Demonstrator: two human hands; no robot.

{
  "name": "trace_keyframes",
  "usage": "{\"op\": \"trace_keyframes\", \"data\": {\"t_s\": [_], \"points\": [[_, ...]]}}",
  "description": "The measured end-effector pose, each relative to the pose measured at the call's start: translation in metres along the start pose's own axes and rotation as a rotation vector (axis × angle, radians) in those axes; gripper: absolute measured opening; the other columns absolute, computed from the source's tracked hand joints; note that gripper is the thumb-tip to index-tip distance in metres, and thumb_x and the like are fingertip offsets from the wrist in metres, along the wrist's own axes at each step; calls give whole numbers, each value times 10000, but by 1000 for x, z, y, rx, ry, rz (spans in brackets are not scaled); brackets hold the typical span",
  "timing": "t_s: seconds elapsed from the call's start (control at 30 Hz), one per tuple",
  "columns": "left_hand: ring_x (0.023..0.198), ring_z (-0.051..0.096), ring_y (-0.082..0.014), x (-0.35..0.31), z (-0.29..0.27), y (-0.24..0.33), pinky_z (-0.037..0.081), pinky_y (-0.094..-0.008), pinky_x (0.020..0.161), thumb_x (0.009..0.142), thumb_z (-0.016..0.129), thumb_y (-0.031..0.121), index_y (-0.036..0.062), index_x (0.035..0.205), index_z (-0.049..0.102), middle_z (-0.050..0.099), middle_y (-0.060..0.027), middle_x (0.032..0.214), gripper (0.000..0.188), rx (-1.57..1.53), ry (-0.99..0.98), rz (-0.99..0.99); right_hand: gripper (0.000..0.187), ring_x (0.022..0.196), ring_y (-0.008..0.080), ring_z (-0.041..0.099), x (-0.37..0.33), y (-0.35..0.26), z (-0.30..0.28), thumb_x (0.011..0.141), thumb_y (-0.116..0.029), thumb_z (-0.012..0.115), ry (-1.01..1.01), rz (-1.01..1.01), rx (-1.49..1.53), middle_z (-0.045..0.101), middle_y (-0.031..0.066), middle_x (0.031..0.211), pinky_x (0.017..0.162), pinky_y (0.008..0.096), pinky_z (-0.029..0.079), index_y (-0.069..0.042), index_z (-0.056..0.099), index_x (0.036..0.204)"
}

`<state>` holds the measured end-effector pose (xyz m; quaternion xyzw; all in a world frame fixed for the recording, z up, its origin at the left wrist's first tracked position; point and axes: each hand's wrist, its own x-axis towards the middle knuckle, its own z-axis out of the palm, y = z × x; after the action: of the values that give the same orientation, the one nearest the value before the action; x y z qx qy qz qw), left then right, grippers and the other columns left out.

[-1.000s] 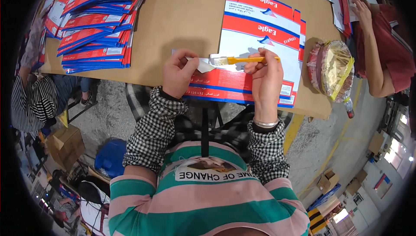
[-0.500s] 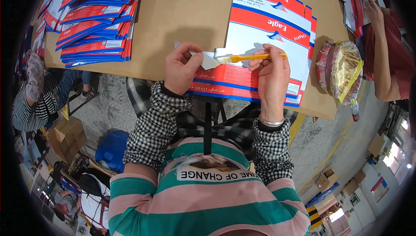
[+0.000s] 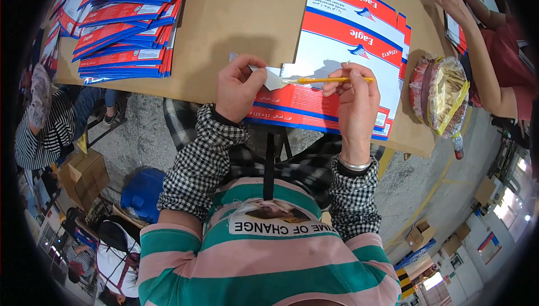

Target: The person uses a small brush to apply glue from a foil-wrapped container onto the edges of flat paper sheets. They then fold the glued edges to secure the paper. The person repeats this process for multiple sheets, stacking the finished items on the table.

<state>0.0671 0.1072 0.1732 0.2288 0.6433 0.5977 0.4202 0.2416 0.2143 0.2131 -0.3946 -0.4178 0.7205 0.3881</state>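
Observation:
A flat, unfolded carton [image 3: 323, 50] in red, white and blue lies on the table in front of me. Near its left edge, my left hand [image 3: 238, 84] pinches a white paper flap [image 3: 273, 80] between thumb and fingers. My right hand [image 3: 357, 98] grips a thin brush with a yellow handle [image 3: 331, 80], held level above the carton. The brush's pale tip points left and meets the flap, though whether it presses on it I cannot tell. I cannot see whether the flap is part of the carton.
At the left stands a tall stack of flat cartons [image 3: 126, 31] on the brown tabletop [image 3: 224, 14]. A plastic-wrapped round container [image 3: 441, 95] sits at the right edge. Beyond it, a co-worker's arms [image 3: 477, 53] reach over more cartons. A blue tub [image 3: 143, 195] is on the floor.
The brush has turned in my right hand and now lies more level, its tip still by the flap. My left hand keeps its pinch. The co-worker's hands have moved farther onto the table.

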Motion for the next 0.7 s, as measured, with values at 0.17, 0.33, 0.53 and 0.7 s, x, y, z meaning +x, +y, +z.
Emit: {"op": "trace_keyframes", "data": {"t_s": [0.17, 0.33, 0.53, 0.7], "points": [[594, 516, -46, 0, 1, 2, 426, -195, 543, 812, 580, 52, -2, 901, 592, 557, -6, 654, 105, -13, 2, -15, 185, 675, 183, 604, -3, -4, 5, 940, -97, 409, 22, -46, -48, 595, 148, 849, 634, 278, 505, 33, 513, 1020], [587, 504, -42, 0, 0, 3, 421, -195, 539, 820, 579, 58, -1, 903, 589, 550, -2, 650, 102, 31, -9, -10, 174, 707, 182, 612, -6, -10, 1, 938, -90, 415, -47, -61, -135, 602, 139, 855, 659, 281, 510, 29, 514, 1018], [587, 509, -46, -1, 1, 5, 430, -199, 541, 825, 576, 61, -4, 903, 584, 547, -5, 650, 102, 28, -13, 11, 162, 719, 177, 613, -7, -10, 7, 936, -74, 417, -80, -71, -168, 604, 129, 849, 670, 282, 508, 30, 511, 1017], [587, 524, -49, 0, 2, 5, 440, -199, 533, 827, 573, 55, -8, 904, 581, 552, -12, 650, 99, 0, -5, 0, 159, 714, 172, 603, -8, -15, 7, 935, -71, 422, -75, -76, -157, 604, 131, 852, 672, 283, 505, 33, 510, 1018]]}}
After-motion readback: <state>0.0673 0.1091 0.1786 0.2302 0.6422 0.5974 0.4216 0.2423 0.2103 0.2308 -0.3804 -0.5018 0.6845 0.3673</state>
